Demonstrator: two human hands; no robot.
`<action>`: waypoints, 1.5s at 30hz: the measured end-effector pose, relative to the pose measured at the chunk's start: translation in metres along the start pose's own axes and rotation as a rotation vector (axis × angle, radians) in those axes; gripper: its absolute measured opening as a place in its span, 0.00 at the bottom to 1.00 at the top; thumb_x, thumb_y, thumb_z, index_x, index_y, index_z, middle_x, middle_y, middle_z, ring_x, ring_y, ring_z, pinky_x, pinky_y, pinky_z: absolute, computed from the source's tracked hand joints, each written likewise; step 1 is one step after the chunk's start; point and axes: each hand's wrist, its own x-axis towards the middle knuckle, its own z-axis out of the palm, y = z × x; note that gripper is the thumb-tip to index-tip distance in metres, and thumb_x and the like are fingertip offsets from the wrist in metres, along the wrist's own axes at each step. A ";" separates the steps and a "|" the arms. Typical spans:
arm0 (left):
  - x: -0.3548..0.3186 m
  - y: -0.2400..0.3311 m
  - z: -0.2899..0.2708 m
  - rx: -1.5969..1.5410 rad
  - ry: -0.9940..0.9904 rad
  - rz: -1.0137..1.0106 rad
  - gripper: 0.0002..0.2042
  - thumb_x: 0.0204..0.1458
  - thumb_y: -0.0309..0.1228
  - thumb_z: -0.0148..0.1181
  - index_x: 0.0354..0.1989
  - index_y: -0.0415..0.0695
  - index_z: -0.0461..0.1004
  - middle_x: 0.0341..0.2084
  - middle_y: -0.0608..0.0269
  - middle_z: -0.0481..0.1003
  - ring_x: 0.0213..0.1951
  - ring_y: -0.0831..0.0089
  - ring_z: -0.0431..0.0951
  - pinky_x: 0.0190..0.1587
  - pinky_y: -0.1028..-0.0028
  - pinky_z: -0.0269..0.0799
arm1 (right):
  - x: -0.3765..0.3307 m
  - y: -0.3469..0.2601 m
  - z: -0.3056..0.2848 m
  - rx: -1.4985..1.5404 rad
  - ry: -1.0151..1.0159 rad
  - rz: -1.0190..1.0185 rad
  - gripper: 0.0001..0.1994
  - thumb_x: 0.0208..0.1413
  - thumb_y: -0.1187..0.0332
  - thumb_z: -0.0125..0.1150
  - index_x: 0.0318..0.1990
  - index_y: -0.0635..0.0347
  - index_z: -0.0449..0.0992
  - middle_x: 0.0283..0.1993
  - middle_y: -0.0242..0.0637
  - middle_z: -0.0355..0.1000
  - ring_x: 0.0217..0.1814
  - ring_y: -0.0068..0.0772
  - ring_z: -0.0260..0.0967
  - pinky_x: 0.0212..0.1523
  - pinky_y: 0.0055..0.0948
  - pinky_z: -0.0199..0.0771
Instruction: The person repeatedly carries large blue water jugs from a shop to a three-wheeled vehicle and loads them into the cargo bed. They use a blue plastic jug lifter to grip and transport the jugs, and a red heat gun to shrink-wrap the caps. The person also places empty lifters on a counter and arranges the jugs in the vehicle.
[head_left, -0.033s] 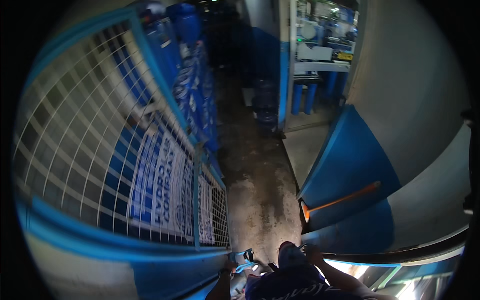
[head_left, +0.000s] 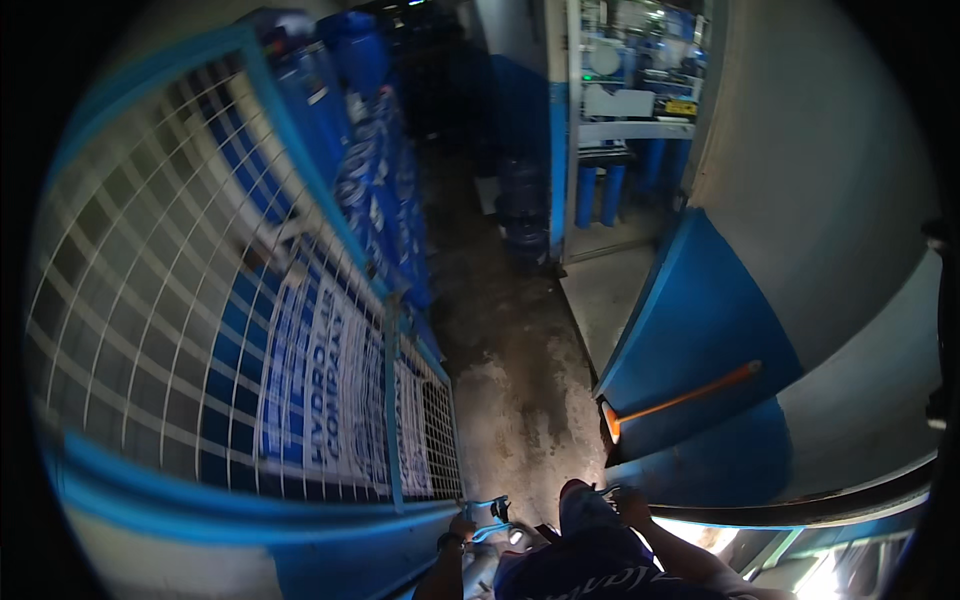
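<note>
My left hand (head_left: 462, 526), with a dark band at the wrist, is at the lower middle, closed round the end of what looks like a handlebar. Light-blue lever-like parts (head_left: 488, 503) with a black clamp stick out beside it. On the other side my right hand (head_left: 628, 505) is closed near a thin metal lever (head_left: 606, 490), apparently on the bar's other grip; the grip itself is hidden. Between the hands are my knee (head_left: 583, 502) and my dark-blue shirt (head_left: 575, 570) with pale lettering.
Along the left runs a blue-framed wire mesh gate (head_left: 250, 300) with a printed banner behind it. Blue wrapped containers (head_left: 380, 190) are stacked beyond it. A concrete passage (head_left: 525, 390) leads ahead. On the right stands a blue-and-grey wall or door panel (head_left: 700, 330) with an orange handle (head_left: 690, 396); a glazed doorway (head_left: 640, 130) is behind.
The far doorway and stacked containers have shifted slightly left in the view. Both hands keep their hold, nearly in the same place.
</note>
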 end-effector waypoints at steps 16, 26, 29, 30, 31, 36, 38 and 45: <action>0.128 -0.178 -0.173 -1.347 0.392 -0.864 0.26 0.56 0.52 0.55 0.55 0.46 0.73 0.31 0.56 0.80 0.39 0.59 0.79 0.40 0.52 0.73 | 0.310 0.051 -0.056 0.626 0.044 0.656 0.35 0.48 0.71 0.55 0.69 0.59 0.63 0.56 0.64 0.69 0.55 0.67 0.70 0.59 0.48 0.72; 0.293 -0.315 -0.275 -0.920 0.058 -0.484 0.25 0.59 0.37 0.58 0.61 0.39 0.64 0.43 0.51 0.76 0.48 0.53 0.79 0.48 0.47 0.75 | 0.548 0.096 -0.138 0.544 -0.346 0.610 0.35 0.48 0.70 0.58 0.69 0.45 0.65 0.64 0.56 0.62 0.63 0.59 0.68 0.60 0.50 0.72; 0.379 -0.362 -0.328 -1.542 0.272 -1.038 0.23 0.58 0.27 0.56 0.63 0.43 0.64 0.54 0.53 0.75 0.50 0.51 0.78 0.42 0.50 0.79 | 0.556 0.102 -0.145 0.539 -0.242 0.692 0.34 0.46 0.75 0.55 0.67 0.52 0.68 0.61 0.62 0.63 0.62 0.65 0.67 0.61 0.49 0.72; 0.404 -0.381 -0.347 -1.476 0.199 -0.969 0.23 0.57 0.26 0.56 0.62 0.43 0.65 0.53 0.51 0.75 0.48 0.51 0.79 0.40 0.51 0.79 | 0.561 0.105 -0.149 0.610 -0.289 0.844 0.34 0.47 0.75 0.56 0.67 0.52 0.67 0.58 0.61 0.64 0.62 0.65 0.66 0.62 0.49 0.71; 0.429 -0.405 -0.371 -1.333 0.107 -0.825 0.22 0.56 0.25 0.56 0.61 0.43 0.65 0.51 0.49 0.76 0.47 0.51 0.80 0.38 0.53 0.80 | 0.559 0.108 -0.154 0.617 -0.212 0.906 0.34 0.47 0.75 0.55 0.68 0.52 0.67 0.57 0.61 0.64 0.61 0.66 0.66 0.62 0.49 0.71; 0.566 -0.479 -0.509 -0.887 -0.015 -0.557 0.30 0.47 0.30 0.61 0.61 0.35 0.66 0.55 0.36 0.73 0.59 0.48 0.74 0.62 0.56 0.69 | 0.575 0.133 -0.176 0.622 0.185 1.229 0.30 0.52 0.73 0.57 0.67 0.54 0.66 0.57 0.65 0.65 0.60 0.67 0.67 0.62 0.52 0.71; 0.618 -0.483 -0.571 -0.785 -0.093 -0.569 0.35 0.48 0.27 0.60 0.69 0.39 0.58 0.60 0.37 0.69 0.61 0.45 0.71 0.64 0.56 0.67 | 0.586 0.141 -0.175 0.623 0.246 1.396 0.31 0.51 0.73 0.56 0.67 0.57 0.64 0.57 0.66 0.65 0.61 0.67 0.65 0.62 0.51 0.70; 0.789 -0.420 -0.725 -0.393 0.027 -0.497 0.35 0.49 0.25 0.58 0.71 0.43 0.58 0.63 0.36 0.67 0.62 0.41 0.70 0.63 0.55 0.69 | 0.616 0.178 -0.150 0.769 0.489 1.749 0.29 0.48 0.77 0.54 0.63 0.63 0.66 0.58 0.62 0.68 0.61 0.64 0.66 0.63 0.48 0.69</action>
